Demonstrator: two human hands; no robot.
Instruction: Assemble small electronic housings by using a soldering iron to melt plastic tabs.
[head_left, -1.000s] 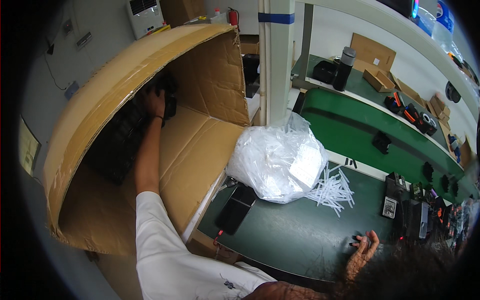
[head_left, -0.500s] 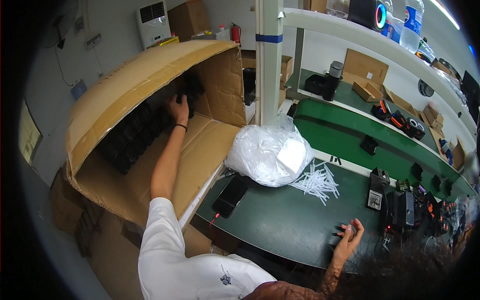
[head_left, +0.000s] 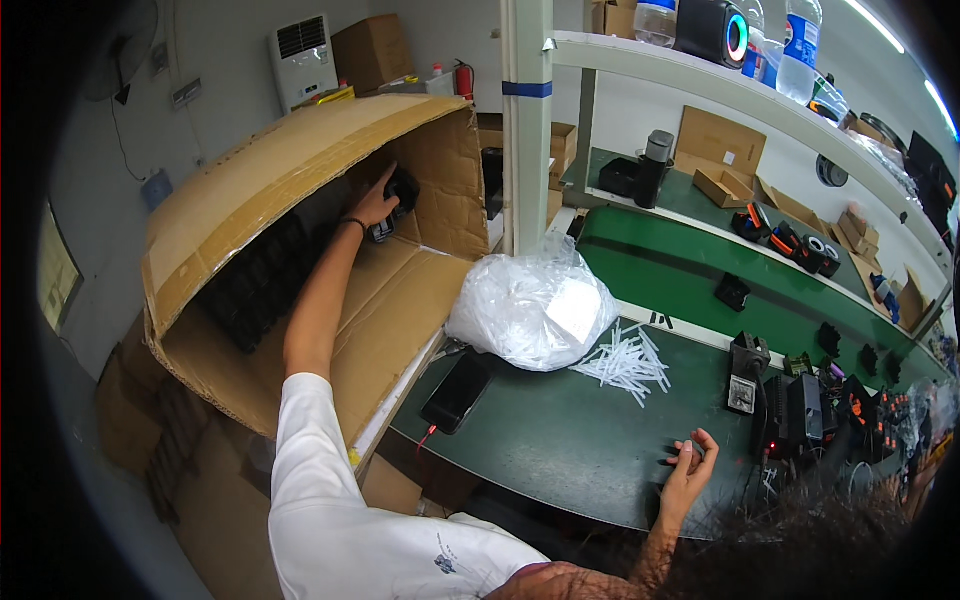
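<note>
Deep inside the large cardboard box (head_left: pixel 385 345), my left hand (head_left: pixel 375 205) grips a black plastic part (head_left: pixel 403 188) near the box's right wall. The part's full shape is lost in shadow and partly behind my fingers. Stacked black parts (head_left: pixel 255 275) fill the box's dim left and back. My right hand (head_left: pixel 688 470) lies with its back edge on the dark green tabletop (head_left: pixel 560 455), fingers loosely bent and apart, with nothing visible in it.
On the table are a bulging clear plastic bag (head_left: pixel 530 310), a pile of thin white strips (head_left: pixel 627 362) and a black phone (head_left: pixel 457 393) on a red cable. Black devices (head_left: pixel 800 410) crowd the right side. A green conveyor belt (head_left: pixel 660 260) and a white post (head_left: pixel 528 150) stand beyond.
My left hand has shifted right within the box, towards its right wall, and a black part now shows in its grip. My right hand has hardly moved. The whole view has shifted slightly.
</note>
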